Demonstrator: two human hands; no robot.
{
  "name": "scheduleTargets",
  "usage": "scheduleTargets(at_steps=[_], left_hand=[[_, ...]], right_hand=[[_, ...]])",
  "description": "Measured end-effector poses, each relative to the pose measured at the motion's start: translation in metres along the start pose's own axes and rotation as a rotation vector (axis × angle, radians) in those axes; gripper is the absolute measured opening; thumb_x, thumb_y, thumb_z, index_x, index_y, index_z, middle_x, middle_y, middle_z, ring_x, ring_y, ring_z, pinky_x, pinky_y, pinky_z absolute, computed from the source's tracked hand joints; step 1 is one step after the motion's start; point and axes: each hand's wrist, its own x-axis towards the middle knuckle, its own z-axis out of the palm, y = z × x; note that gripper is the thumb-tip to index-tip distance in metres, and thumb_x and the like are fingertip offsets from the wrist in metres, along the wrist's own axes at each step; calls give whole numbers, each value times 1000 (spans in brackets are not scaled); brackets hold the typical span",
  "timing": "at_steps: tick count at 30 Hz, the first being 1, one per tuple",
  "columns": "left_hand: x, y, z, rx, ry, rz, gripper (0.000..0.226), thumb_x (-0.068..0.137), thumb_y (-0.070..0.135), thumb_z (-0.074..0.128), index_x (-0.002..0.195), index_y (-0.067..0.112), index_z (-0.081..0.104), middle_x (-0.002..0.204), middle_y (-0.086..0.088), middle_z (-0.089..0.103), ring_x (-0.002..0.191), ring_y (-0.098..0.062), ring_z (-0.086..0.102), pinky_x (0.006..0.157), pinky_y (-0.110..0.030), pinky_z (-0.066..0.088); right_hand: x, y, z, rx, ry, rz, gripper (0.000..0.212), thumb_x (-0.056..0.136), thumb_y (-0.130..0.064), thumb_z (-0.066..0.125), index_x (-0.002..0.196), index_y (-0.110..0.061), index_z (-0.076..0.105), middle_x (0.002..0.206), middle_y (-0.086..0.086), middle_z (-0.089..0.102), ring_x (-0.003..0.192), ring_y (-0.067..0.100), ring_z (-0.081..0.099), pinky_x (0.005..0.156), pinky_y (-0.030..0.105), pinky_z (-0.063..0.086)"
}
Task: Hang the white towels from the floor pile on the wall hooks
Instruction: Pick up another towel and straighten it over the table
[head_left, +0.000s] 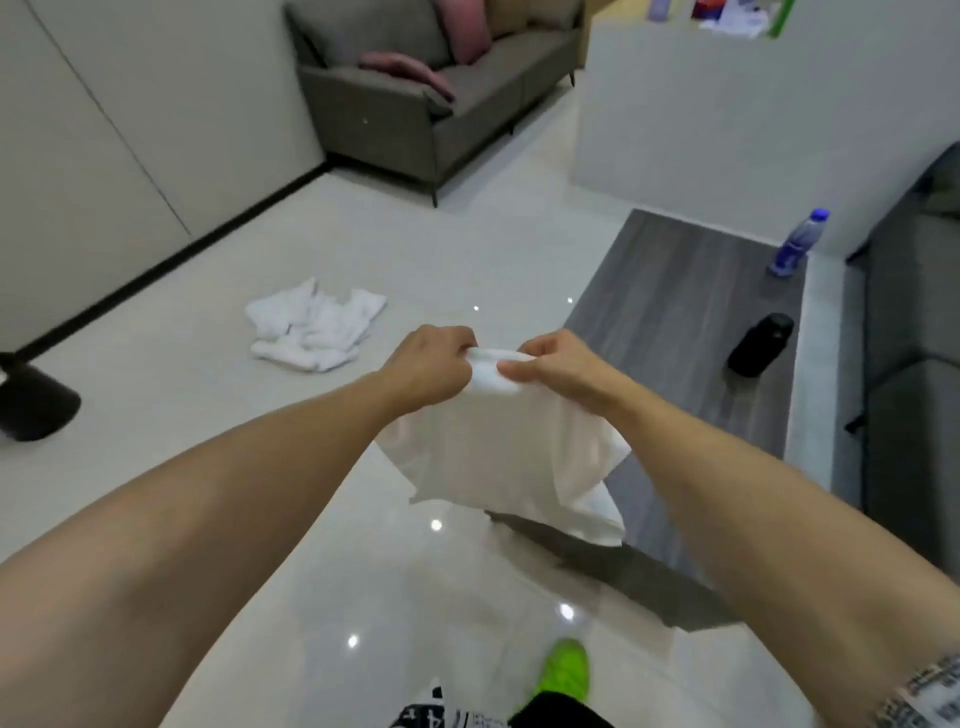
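A white towel (506, 457) hangs in the air in front of me, held by its top edge. My left hand (428, 366) grips that edge on the left and my right hand (558, 366) pinches it on the right, the two hands close together. The cloth drapes down below them over the glossy floor. A pile of white towels (314, 325) lies crumpled on the floor to the left and beyond my hands. No wall hooks are in view.
A grey low table (691, 332) on the right carries a plastic bottle (797, 244) and a black cylinder (761, 344). A grey sofa (415, 98) with pink cushions stands at the back. A black base (36, 402) sits at the left wall. My green shoe (566, 670) is below.
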Motion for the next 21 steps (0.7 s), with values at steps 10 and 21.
scheduleTargets(at_steps=[10, 21], left_hand=[[-231, -224, -261, 29, 476, -153, 25, 78, 22, 34, 80, 33, 57, 82, 4, 61, 78, -19, 57, 61, -32, 45], [-527, -455, -407, 177, 849, -612, 19, 92, 32, 52, 78, 22, 59, 80, -5, 63, 83, -31, 57, 67, -33, 40]], right_hand=[[-31, -300, 267, -190, -102, -537, 23, 79, -41, 73, 60, -29, 68, 54, -16, 59, 51, -2, 55, 51, 14, 39], [-86, -513, 622, -327, -510, -961, 19, 87, -37, 69, 71, -27, 67, 46, -26, 52, 47, -10, 50, 43, 7, 33]])
